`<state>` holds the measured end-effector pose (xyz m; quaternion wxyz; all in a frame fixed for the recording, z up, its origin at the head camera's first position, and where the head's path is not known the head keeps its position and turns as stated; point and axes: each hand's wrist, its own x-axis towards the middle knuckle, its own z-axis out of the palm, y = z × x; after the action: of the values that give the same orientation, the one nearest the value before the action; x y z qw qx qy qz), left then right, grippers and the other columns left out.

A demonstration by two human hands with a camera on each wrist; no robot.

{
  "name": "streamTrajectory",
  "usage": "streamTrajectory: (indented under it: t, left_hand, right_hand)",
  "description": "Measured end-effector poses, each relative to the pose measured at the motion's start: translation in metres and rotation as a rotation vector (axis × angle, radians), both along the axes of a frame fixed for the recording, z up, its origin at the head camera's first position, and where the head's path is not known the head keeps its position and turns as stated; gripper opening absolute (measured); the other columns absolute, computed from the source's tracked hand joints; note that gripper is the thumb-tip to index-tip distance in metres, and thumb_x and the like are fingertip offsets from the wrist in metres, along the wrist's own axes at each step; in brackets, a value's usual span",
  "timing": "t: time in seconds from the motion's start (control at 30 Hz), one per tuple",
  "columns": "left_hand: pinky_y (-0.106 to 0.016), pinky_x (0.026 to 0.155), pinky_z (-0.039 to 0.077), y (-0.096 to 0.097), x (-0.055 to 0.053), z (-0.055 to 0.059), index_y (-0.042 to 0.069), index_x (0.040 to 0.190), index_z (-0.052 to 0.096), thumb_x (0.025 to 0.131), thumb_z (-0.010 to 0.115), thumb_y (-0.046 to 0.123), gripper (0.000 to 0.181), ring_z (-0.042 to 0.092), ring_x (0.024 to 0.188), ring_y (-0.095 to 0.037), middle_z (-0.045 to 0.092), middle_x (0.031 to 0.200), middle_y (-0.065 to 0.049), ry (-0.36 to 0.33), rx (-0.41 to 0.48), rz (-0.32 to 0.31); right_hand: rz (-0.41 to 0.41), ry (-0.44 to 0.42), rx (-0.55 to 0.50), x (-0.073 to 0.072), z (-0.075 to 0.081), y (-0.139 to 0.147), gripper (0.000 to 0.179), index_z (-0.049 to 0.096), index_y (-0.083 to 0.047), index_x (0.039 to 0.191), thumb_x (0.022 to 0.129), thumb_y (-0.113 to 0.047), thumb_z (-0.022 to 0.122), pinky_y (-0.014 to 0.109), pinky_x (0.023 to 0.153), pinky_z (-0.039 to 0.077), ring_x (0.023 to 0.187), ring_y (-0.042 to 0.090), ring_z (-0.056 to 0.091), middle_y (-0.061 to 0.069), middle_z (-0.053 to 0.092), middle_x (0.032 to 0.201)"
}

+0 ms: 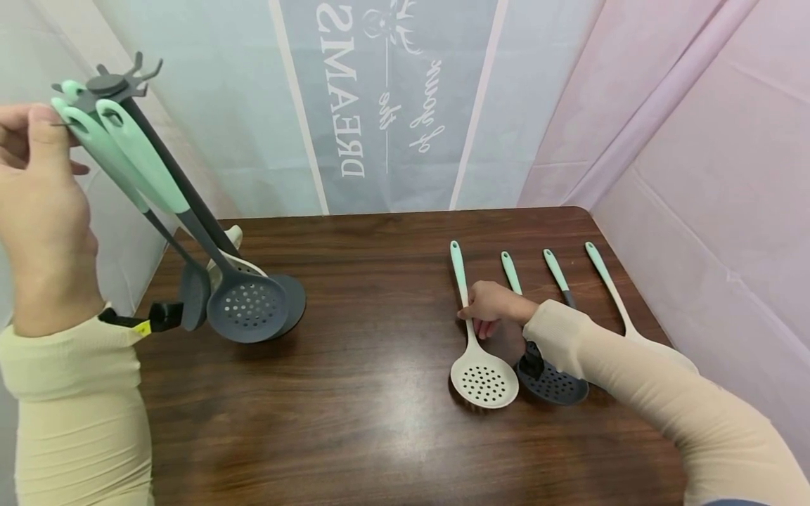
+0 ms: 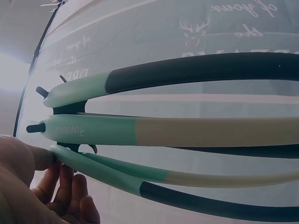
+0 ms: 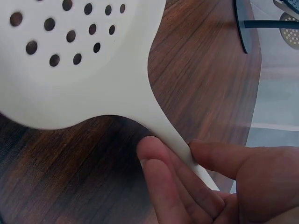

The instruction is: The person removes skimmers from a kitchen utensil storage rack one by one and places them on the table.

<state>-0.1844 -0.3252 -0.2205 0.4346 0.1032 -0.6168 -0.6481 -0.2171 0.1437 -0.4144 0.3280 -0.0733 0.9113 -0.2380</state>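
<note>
Head view: A cream skimmer (image 1: pixel 476 358), its round bowl pierced by rows of holes, its handle mint green, shows toward five o'clock against a wood-grain table (image 1: pixel 367 351), neck pinched between the right hand's (image 1: pixel 496 307) thumb and fingers. At ten o'clock, the left hand (image 1: pixel 47 200) pinches a mint-handled dark utensil (image 1: pixel 120 172) beside a rack (image 1: pixel 107 84).

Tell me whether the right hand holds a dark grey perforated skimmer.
No, the right hand pinches the shaft of a cream, round-headed perforated skimmer with a mint-green handle.
</note>
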Motion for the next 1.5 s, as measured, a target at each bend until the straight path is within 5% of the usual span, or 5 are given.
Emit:
streamTrajectory:
  t: [0.33,0.63,1.03,1.27,1.5]
  left_hand:
    - [-0.014,0.075,0.042,0.003,0.003,0.004,0.01,0.112,0.068,0.101,0.063,0.021,0.016,0.06,0.097,-0.006,0.065,0.102,0.004,-0.08,-0.109,0.051]
    - [-0.014,0.074,0.043,0.0,0.004,0.002,0.01,0.109,0.069,0.101,0.064,0.019,0.013,0.06,0.096,-0.007,0.064,0.101,0.002,-0.055,-0.079,0.033]
    - [-0.014,0.073,0.044,0.003,0.008,0.005,0.009,0.102,0.068,0.099,0.067,0.016,0.008,0.059,0.093,-0.008,0.063,0.1,-0.002,-0.017,0.01,-0.011]
    - [-0.016,0.07,0.045,0.003,0.005,0.004,0.005,0.101,0.069,0.097,0.07,0.014,0.01,0.063,0.091,-0.012,0.064,0.097,-0.004,0.043,0.031,-0.033]
    - [-0.016,0.073,0.045,0.002,0.003,0.003,0.004,0.108,0.068,0.1,0.065,0.015,0.013,0.063,0.093,-0.01,0.065,0.1,-0.001,0.001,-0.089,0.021]
  right_hand:
    - [0.026,-0.008,0.102,-0.003,-0.01,-0.004,0.034,0.072,-0.002,0.076,0.102,-0.021,0.063,0.031,0.054,0.059,0.051,0.016,0.068,0.009,0.07,0.063]
    - [0.016,0.018,0.233,-0.006,-0.012,-0.005,0.035,0.071,-0.004,0.073,0.099,-0.026,0.065,0.032,0.054,0.059,0.052,0.018,0.068,0.01,0.069,0.062]
    - [0.023,0.03,0.249,-0.006,-0.015,-0.002,0.032,0.07,-0.004,0.077,0.098,-0.029,0.067,0.031,0.053,0.058,0.054,0.018,0.069,0.01,0.07,0.065]
    - [0.075,0.11,0.271,-0.009,0.001,-0.001,0.042,0.073,-0.004,0.075,0.099,-0.037,0.066,0.034,0.055,0.056,0.056,0.021,0.068,0.01,0.068,0.064]
    - [0.144,0.235,0.194,-0.013,0.03,-0.006,0.037,0.072,-0.006,0.076,0.102,-0.03,0.061,0.031,0.053,0.046,0.06,0.027,0.068,0.01,0.069,0.064]
